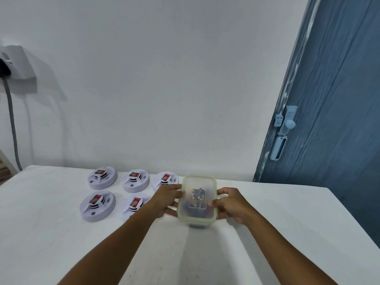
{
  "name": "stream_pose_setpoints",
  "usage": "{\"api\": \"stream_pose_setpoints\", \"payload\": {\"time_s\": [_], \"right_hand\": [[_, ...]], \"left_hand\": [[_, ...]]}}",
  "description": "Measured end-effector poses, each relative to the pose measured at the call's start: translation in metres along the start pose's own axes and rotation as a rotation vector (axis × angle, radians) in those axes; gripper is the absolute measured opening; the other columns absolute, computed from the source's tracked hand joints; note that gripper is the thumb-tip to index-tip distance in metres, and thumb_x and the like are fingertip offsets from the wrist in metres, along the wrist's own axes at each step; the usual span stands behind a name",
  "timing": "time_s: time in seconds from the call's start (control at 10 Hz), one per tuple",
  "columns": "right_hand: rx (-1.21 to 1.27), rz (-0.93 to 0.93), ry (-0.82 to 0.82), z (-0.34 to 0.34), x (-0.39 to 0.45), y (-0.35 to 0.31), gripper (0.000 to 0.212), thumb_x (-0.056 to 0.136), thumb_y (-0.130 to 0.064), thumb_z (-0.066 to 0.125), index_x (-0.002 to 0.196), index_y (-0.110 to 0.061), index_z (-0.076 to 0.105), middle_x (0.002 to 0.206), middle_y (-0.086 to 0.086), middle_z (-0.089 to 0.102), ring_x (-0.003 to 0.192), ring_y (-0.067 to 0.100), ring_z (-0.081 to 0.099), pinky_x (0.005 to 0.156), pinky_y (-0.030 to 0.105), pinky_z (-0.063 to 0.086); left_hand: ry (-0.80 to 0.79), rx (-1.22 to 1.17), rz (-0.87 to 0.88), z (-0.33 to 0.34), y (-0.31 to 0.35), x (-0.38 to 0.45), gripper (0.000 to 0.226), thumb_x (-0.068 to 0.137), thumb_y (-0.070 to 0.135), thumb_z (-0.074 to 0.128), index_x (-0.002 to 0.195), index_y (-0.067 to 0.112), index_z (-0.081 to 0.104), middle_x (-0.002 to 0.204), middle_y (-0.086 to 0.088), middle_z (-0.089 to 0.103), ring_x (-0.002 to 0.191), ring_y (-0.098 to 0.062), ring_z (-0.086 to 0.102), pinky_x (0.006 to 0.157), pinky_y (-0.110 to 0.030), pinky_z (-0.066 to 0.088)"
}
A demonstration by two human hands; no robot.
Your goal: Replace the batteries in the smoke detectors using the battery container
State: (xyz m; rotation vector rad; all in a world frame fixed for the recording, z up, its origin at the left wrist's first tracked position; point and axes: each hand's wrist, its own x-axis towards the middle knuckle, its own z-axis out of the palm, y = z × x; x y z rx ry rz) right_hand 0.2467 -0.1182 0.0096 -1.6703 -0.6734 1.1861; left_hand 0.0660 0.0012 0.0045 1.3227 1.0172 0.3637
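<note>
At lower centre of the frame, on the white counter (pixel 267 212): battery container (pixel 197 200), lid on, grasped at its sides by left hand (pixel 166 199) and right hand (pixel 230 204). Smoke detectors (pixel 102 177) just left. Best to steady the base, lift the lid evenly, avoid spilling batteries.

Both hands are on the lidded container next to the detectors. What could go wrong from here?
1. The left hand and right hand grip the battery container by its sides, lid on; a sudden release could scatter the contents.
2. The left forearm lies over the nearest smoke detector; an elbow sweep might knock it or its exposed battery.
</note>
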Motion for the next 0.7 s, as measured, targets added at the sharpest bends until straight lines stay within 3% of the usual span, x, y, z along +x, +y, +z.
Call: {"api": "stream_pose_setpoints", "payload": {"time_s": [0.5,0.6,0.7], "right_hand": [[0.017,0.008,0.018,-0.002,0.007,-0.003,0.029,0.08,0.005,0.069,0.108,0.001,0.065,0.094,0.021,0.073,0.072,0.03,0.072,0.061,0.04,0.058],[-0.09,0.029,0.081,0.002,0.005,0.001,0.036,0.08,-0.003,0.071,0.113,0.004,0.059,0.103,0.022,0.07,0.075,0.028,0.069,0.07,0.042,0.06],[-0.372,-0.04,0.229,0.002,-0.014,-0.01,0.057,0.078,-0.021,0.076,0.128,-0.011,0.051,0.124,0.012,0.06,0.102,0.026,0.061,0.086,0.041,0.055]], "left_hand": [[0.043,-0.038,0.017,0.006,0.003,-0.002,0.025,0.096,0.016,0.053,0.118,0.018,0.065,0.1,-0.007,0.072,0.075,-0.023,0.069,0.062,-0.036,0.059],[0.159,-0.017,0.055,0.008,0.001,-0.001,0.032,0.091,0.019,0.063,0.121,0.008,0.061,0.103,-0.01,0.07,0.074,-0.024,0.07,0.055,-0.034,0.058],[0.29,0.196,0.239,-0.004,-0.015,-0.023,0.032,0.089,0.032,0.064,0.114,0.012,0.064,0.101,-0.003,0.071,0.083,-0.021,0.069,0.066,-0.035,0.06]]}}
